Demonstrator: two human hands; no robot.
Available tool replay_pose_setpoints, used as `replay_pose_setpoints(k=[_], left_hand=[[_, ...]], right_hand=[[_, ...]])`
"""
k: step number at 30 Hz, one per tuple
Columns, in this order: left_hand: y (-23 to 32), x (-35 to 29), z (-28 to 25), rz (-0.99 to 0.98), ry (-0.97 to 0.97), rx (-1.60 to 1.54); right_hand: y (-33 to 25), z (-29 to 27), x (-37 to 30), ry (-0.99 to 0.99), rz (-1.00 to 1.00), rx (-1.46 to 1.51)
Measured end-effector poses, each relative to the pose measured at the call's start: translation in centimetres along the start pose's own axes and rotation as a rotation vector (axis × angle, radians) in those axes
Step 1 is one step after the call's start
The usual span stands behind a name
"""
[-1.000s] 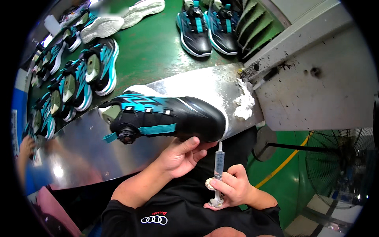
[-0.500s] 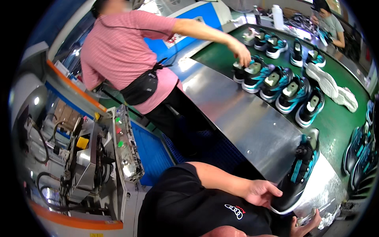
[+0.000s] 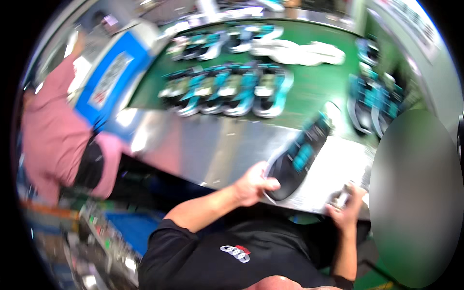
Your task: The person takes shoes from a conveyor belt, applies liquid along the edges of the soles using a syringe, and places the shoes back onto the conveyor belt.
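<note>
Left hand (image 3: 252, 183) closed on the near end of a black and teal shoe (image 3: 297, 157), lying slantwise on the shiny metal table (image 3: 203, 150) at lower centre. Right hand (image 3: 345, 208) at lower right, curled around a small blurred object (image 3: 341, 199); cannot tell what. Rows of shoes (image 3: 227, 89) on the green belt (image 3: 314, 82) above. Person in pink (image 3: 53, 135) at left.

You are in a shoe factory. In front of you runs a long green belt (image 3: 309, 92) with many black and teal shoes (image 3: 227, 89) lined up in rows, and a shiny metal table (image 3: 203, 150) sits at its near end. Another worker in a pink shirt (image 3: 48, 135) stands at the line on your left, next to a blue machine (image 3: 113, 79).
</note>
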State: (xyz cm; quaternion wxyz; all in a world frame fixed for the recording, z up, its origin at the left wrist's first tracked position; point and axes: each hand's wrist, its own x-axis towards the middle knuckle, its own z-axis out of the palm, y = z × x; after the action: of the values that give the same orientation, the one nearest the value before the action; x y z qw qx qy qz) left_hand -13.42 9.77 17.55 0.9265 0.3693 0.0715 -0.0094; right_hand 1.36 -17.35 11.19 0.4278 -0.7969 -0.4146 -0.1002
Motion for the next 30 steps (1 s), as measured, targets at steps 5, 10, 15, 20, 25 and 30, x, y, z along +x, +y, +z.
replay_pose_setpoints(k=[5, 10, 15, 20, 25, 30], left_hand=[[-0.8, 17.1, -0.7, -0.054, 0.114, 0.014], [-0.2, 17.0, 1.8, -0.120, 0.158, 0.303], [4.3, 9.8, -9.1, 0.425, 0.596, 0.743], [8.0, 14.3, -9.3, 0.526, 0.616, 1.256], [8.9, 16.6, -11.2, 0.520, 0.739, 1.148], [11.4, 11.5, -7.7, 0.394, 0.685, 1.254]], right_hand=[[-2.5, -0.9, 1.2, 0.036, 0.025, -0.090], [-1.8, -1.9, 0.9, 0.028, 0.050, -0.083], [-2.8, -1.1, 1.5, -0.009, 0.028, -0.027], [-0.9, -1.2, -0.7, -0.005, 0.191, 0.069], [-0.4, -0.4, -0.7, -0.051, 0.142, 0.034], [2.0, -0.5, -0.6, -0.033, 0.062, -0.086]])
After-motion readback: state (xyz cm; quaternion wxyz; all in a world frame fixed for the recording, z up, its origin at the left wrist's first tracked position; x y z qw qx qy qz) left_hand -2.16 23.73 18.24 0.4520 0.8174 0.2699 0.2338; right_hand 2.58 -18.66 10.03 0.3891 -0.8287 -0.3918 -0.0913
